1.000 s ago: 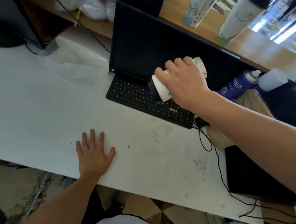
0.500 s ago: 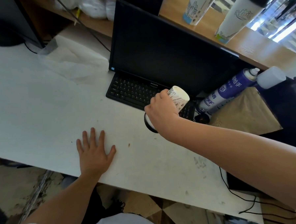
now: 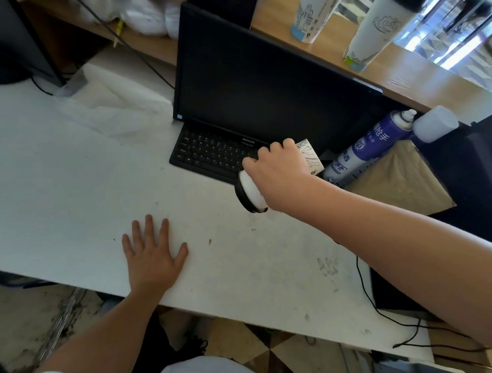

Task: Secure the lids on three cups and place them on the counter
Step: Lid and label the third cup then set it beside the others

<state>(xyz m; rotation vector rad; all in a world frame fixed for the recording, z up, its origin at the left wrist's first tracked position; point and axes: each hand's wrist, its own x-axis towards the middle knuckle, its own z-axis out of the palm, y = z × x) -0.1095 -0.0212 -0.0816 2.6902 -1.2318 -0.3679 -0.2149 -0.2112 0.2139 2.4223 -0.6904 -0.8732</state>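
My right hand (image 3: 281, 176) grips a white paper cup (image 3: 310, 157) with black line drawings, tipped on its side over the right end of the keyboard. Its black lid (image 3: 244, 199) points down and left toward the white table (image 3: 68, 181). My left hand (image 3: 151, 254) lies flat on the table near the front edge, fingers spread, holding nothing. Two tall white cups stand on the wooden counter (image 3: 432, 74) at the back: one cup (image 3: 312, 11) whose top is cut off by the frame, and one cup (image 3: 379, 28) with a black lid.
A dark monitor (image 3: 262, 80) and a black keyboard (image 3: 208, 151) stand behind my right hand. A blue spray can (image 3: 368, 148) leans on brown paper (image 3: 395, 184) to the right. A black cable (image 3: 388, 318) trails over the table's right edge. Crumpled white plastic (image 3: 115, 107) lies at left.
My right hand has brought the cup down from in front of the monitor to just above the table by the keyboard, lid end lowest. My left hand has stayed flat.
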